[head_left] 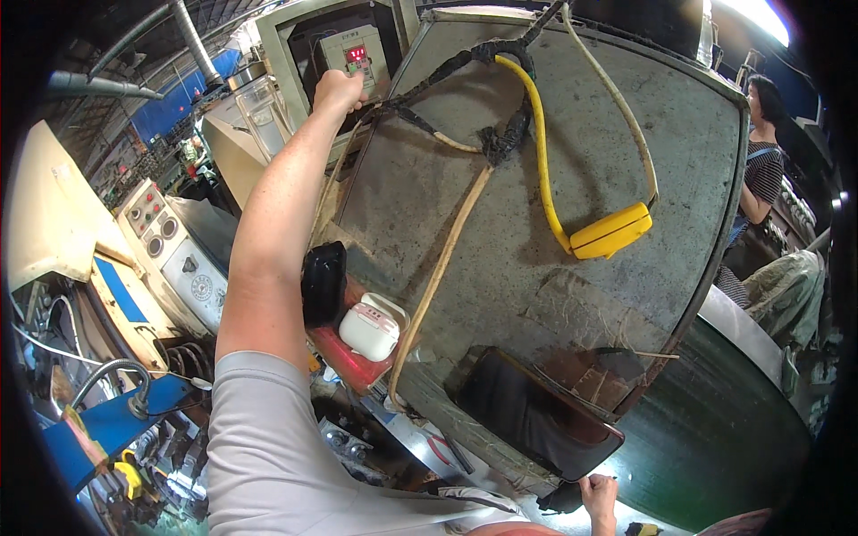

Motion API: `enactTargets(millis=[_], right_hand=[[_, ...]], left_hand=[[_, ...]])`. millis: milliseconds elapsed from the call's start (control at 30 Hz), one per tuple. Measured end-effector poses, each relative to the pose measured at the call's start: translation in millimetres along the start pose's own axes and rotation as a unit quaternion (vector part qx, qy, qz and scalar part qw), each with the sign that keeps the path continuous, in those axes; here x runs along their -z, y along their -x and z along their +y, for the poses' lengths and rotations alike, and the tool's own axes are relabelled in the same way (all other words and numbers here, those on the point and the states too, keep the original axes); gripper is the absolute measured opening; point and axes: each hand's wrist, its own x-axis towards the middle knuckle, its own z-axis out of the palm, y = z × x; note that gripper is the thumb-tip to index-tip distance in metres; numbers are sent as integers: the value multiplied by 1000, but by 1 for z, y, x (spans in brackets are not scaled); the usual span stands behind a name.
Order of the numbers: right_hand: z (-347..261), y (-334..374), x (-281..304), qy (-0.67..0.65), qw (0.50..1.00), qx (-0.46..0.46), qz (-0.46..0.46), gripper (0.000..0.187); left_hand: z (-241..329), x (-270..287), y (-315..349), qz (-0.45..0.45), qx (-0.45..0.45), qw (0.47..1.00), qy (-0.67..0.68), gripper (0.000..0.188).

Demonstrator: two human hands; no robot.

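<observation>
My left arm reaches up to a pale control unit point(344, 45) with a lit red display, set inside an open grey-green box point(284, 40). There my left hand point(340, 92) is at the keypad below the display, its fingers curled and partly hidden. My right hand point(601, 497) is low at the right, closed, beside a black object point(561, 498) and below the corner of a dark, glossy, screen-like rectangle point(536, 415). What its fingers hold, if anything, is hidden.
A grey metal cabinet point(590, 107) fills the middle, with a yellow pendant box point(611, 232), yellow cable point(542, 134) and taped cables. A white case point(370, 329) sits on a red object point(350, 359). At left is a knob panel point(161, 228); at right, another person point(760, 179).
</observation>
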Motion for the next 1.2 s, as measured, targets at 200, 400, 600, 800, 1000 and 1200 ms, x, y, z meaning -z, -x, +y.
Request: enactTargets(millis=[200,400,600,800,1000,1200], right_hand=[[4,1,-2,16,1000,5,-1,36],[2,1,-4,19,1000,-11,-9,37],[3,2,-3,18,1000,3,-2,38],[5,6,-7,-6,1000,-8,-1,36],[27,3,-21,12,999,26,-14,41],[24,-28,4,15,993,108,-39,47]], left_hand=[[5,2,7,2,-4,1000,-4,39],[-1,-3,1,30,-9,999,-5,41],[2,-3,2,35,-12,999,-14,41],[-1,1,5,28,7,1000,-6,39],[-9,20,9,-1,-16,998,64,35],[26,50,53,2,-56,972,227,25]])
